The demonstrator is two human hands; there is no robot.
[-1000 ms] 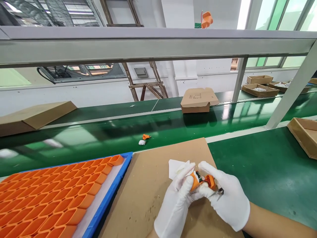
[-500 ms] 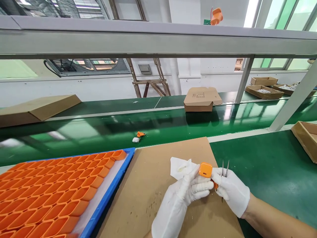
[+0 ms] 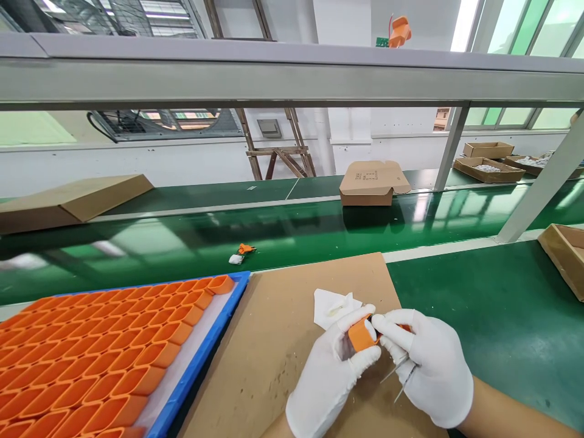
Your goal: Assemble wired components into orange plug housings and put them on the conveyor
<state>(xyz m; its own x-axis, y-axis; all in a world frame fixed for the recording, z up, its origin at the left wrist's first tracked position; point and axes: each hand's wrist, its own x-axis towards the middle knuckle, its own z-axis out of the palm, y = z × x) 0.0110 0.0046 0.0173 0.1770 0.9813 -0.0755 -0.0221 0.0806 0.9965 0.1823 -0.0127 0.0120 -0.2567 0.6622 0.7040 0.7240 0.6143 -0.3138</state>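
My left hand [image 3: 331,368], in a white glove, grips a small orange housing [image 3: 362,335] between thumb and fingers over the cardboard sheet. Close against its right side is my gloved right hand [image 3: 424,359], fingers pinched at the housing's edge. Metal tweezers [image 3: 402,378] are tucked in the right hand, tips pointing down and left. A bit of orange [image 3: 405,327] shows between the right fingers; the rest of that piece is hidden. Behind the left hand, a white paper piece [image 3: 329,306] lies on the cardboard sheet [image 3: 274,340].
At left, a blue tray [image 3: 205,353] holds rows of orange housings. On the green conveyor [image 3: 292,228] lies a small orange and white part [image 3: 241,252]. Open cardboard boxes stand behind and at right [image 3: 563,255]. A metal beam [image 3: 292,76] crosses above.
The orange housing has tilted and moved down and left into my left fingers. My right hand has turned, its tweezers now pointing down. The small part on the conveyor has shifted left.
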